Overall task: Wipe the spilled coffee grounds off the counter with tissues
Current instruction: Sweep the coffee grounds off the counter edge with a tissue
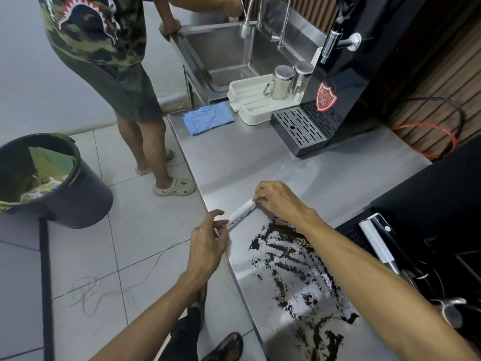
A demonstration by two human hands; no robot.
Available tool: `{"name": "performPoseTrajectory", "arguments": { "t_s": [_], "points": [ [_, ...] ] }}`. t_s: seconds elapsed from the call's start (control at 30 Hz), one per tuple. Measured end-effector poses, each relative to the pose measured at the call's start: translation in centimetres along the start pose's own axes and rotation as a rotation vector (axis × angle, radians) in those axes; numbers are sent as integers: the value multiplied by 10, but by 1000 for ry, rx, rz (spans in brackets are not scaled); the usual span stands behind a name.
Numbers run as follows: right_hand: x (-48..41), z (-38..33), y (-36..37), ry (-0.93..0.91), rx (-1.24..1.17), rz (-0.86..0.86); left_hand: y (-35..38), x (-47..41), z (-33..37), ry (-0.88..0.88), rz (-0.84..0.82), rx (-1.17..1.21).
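Coffee grounds (299, 277) lie smeared across the near part of the steel counter (234, 157); a rolled white tissue (240, 213) stretches along its left edge, just beyond the spill; the right hand (278, 201) pinches its far end; the left hand (208, 243) pinches its near end, other fingers loosely spread.

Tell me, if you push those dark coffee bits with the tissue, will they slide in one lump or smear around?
The coffee grounds will probably smear, since they already lie in streaks and loose specks across the counter. They look light, so some may scatter off the edge. The tissue, pinched between the left hand and right hand, looks floppy and may bunch up.
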State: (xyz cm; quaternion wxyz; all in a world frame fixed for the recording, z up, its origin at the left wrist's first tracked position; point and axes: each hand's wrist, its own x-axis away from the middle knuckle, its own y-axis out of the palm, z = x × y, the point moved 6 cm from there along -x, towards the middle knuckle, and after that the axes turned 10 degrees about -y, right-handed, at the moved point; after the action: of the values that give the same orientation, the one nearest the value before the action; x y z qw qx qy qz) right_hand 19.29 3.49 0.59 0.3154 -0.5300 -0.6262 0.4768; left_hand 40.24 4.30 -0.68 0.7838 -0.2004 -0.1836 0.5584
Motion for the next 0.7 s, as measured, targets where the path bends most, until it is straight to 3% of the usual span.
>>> {"name": "performPoseTrajectory", "arguments": {
  "t_s": [0.13, 0.27, 0.4, 0.53, 0.7],
  "points": [
    [-11, 11, 2, 43, 28, 25, 9, -21, -2, 24, -15, -99],
    [2, 11, 10, 27, 33, -10, 19, -13, -4, 164, -59, -216],
    [35, 9, 11, 8, -46, -80, 24, 6, -10, 173, -143, -186],
    [31, 14, -1, 87, -172, -15, 11, -6, 1, 174, -40, -120],
    [-8, 20, -4, 35, -77, 70, 6, -46, 7, 228, -37, -246]
  ]
}}
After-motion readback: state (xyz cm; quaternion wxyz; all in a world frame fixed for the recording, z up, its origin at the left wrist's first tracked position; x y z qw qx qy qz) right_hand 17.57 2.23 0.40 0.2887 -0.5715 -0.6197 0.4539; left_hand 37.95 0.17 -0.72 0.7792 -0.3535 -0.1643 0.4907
